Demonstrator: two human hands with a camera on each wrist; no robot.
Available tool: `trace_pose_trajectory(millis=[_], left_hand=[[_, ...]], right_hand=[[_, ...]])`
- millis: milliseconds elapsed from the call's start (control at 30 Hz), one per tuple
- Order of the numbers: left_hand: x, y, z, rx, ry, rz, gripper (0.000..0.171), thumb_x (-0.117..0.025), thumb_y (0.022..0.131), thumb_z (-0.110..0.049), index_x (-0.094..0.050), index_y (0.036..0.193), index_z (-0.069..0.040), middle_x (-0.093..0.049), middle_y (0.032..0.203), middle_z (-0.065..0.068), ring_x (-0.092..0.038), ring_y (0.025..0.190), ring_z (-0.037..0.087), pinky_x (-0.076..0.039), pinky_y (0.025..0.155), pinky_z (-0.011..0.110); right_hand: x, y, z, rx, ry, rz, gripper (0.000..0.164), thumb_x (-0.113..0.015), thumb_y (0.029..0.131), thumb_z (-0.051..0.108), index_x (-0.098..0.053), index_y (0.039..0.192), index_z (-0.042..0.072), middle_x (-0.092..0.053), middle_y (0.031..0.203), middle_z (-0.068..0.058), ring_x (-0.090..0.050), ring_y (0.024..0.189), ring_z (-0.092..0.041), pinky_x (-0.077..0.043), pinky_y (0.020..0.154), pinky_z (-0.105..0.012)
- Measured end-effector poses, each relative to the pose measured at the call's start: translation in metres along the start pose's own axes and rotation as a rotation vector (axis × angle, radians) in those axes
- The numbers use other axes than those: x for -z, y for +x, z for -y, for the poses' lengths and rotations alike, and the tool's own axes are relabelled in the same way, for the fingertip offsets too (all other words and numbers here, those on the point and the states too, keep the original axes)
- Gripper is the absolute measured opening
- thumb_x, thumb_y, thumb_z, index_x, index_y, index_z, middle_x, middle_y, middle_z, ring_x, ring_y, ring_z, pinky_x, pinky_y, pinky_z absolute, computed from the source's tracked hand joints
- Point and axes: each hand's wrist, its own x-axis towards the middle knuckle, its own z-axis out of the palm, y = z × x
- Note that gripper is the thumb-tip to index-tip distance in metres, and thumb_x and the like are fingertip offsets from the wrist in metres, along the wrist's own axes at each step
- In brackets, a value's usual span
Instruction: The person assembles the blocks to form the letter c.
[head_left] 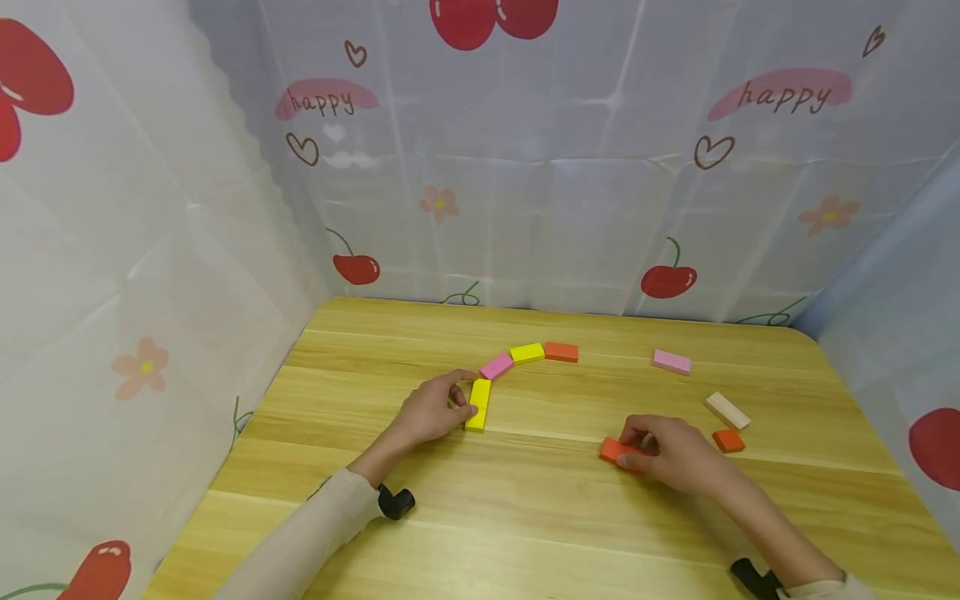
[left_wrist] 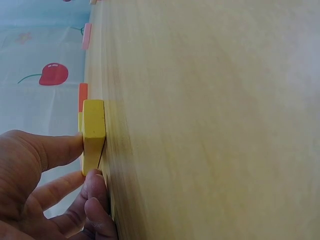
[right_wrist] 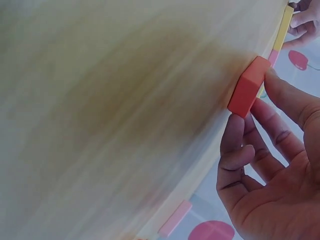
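On the wooden table, my left hand pinches a yellow wooden block lying flat, its thumb and fingers also seen on it in the left wrist view. That block is the near end of a curved row, which continues with a pink block, a second yellow block and an orange block. To the right, apart from the row, my right hand holds an orange-red block between thumb and fingers, low at the tabletop. Part of this block is covered by the thumb in the head view.
Right of the row lie a loose pink block, a plain wood block and an orange block close to the right hand. A printed curtain stands along the table's back edge, with more sheeting at both sides.
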Motion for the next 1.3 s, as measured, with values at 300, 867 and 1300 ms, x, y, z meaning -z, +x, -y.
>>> trace_pose_trajectory(millis=[300, 867, 1300], left_hand=[[0.001, 0.000, 0.000, 0.001, 0.000, 0.003, 0.056, -0.080, 0.098, -0.027, -0.061, 0.150, -0.023, -0.068, 0.097, -0.002, -0.056, 0.070, 0.017, -0.040, 0.060, 0.030], [0.001, -0.001, -0.001, 0.004, -0.002, 0.006, 0.057, -0.080, 0.098, -0.027, -0.061, 0.151, -0.024, -0.068, 0.097, -0.002, -0.056, 0.069, 0.017, -0.039, 0.060, 0.029], [0.002, -0.001, -0.001, 0.004, -0.009, 0.008, 0.057, -0.080, 0.097, -0.028, -0.061, 0.151, -0.024, -0.068, 0.096, -0.002, -0.056, 0.067, 0.017, -0.039, 0.058, 0.029]], right_hand=[[-0.007, 0.006, 0.004, 0.042, 0.018, 0.009, 0.013, -0.081, 0.097, 0.034, -0.071, 0.101, 0.026, -0.067, 0.089, 0.011, -0.056, 0.075, -0.002, -0.046, 0.068, -0.023], [-0.020, 0.018, 0.023, 0.089, 0.044, 0.035, 0.017, -0.081, 0.097, 0.035, -0.069, 0.099, 0.024, -0.065, 0.086, 0.010, -0.051, 0.070, -0.002, -0.043, 0.065, -0.023], [-0.027, 0.027, 0.034, 0.102, 0.068, 0.056, 0.017, -0.081, 0.097, 0.035, -0.070, 0.100, 0.022, -0.062, 0.085, 0.009, -0.050, 0.071, -0.004, -0.043, 0.067, -0.024]])
